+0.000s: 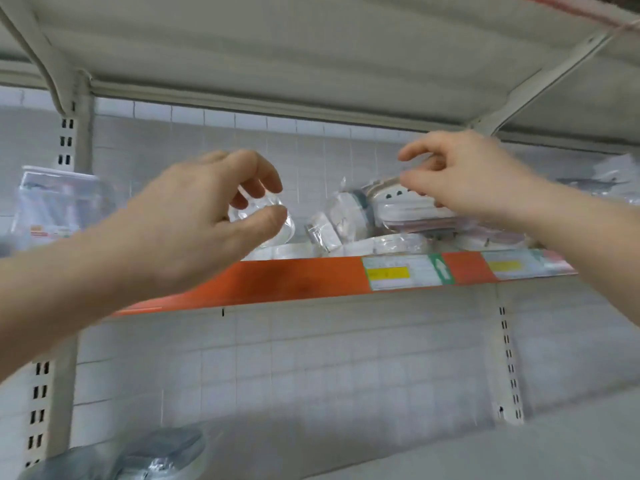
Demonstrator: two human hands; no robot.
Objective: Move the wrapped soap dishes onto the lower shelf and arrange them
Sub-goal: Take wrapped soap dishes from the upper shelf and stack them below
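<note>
Several wrapped soap dishes (391,209) lie piled in clear plastic on the upper shelf (311,282) with the orange front strip. My right hand (464,178) reaches over the pile and pinches the top wrapped dish at its upper edge. My left hand (207,220) is raised left of the pile, fingers curled round a clear plastic wrapped piece (266,216) above the shelf edge. On the lower shelf (450,455), at the bottom left, lie wrapped grey soap dishes (162,448).
A clear packaged item (55,202) stands at the left of the upper shelf. More white packages (609,178) sit at the far right. Slotted shelf uprights (509,358) run down the tiled back wall. Another shelf's underside (311,46) hangs close overhead.
</note>
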